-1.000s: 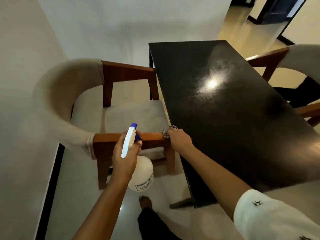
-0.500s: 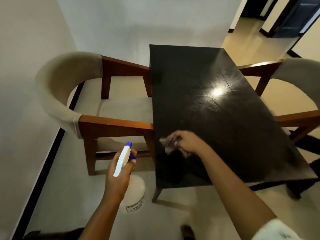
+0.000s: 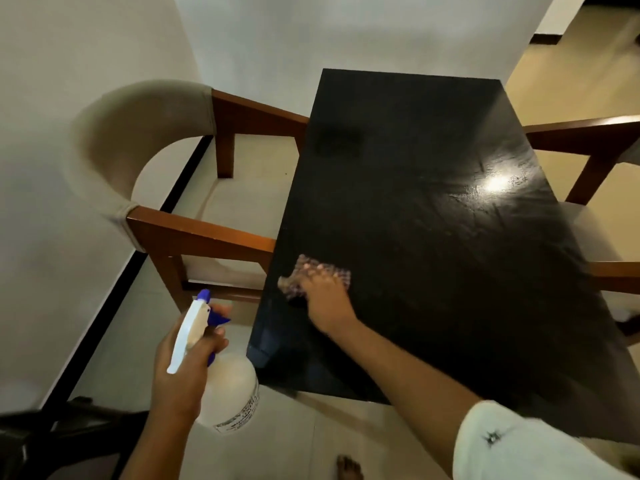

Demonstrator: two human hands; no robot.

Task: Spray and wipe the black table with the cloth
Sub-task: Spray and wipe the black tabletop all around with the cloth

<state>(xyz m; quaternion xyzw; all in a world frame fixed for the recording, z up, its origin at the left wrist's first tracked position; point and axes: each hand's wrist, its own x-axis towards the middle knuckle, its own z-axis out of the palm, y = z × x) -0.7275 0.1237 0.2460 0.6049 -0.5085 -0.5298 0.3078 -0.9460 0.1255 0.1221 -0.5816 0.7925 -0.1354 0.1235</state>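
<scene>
1. Since half a second ago, the right hand (image 3: pixel 325 292) and its cloth (image 3: pixel 311 273) have slid further onto the black table (image 3: pixel 433 237), away from the left edge where they were a second ago.
2. Now the right hand lies palm down on the cloth, fingers spread flat and pressing it against the tabletop near the front left corner; motion blur softens both.
3. The cloth is a checked, pale purple rag, and it shows past the fingertips and beside the thumb.
4. The left hand (image 3: pixel 183 368) is wrapped tight around the neck of a spray bottle (image 3: pixel 230 393), one finger curled near the blue trigger.
5. The bottle hangs off the table, over the floor (image 3: pixel 304 441) just left of the front corner, its white and blue nozzle pointing up and away from the person.
6. A glare spot shines on the tabletop toward the far right.
7. A wooden chair (image 3: pixel 194 233) with a beige curved back stands on the left of the table, its armrest reaching the table's edge.
8. Another wooden chair (image 3: pixel 588 136) shows on the right.
9. A bare foot (image 3: pixel 349 467) shows at the bottom edge.
</scene>
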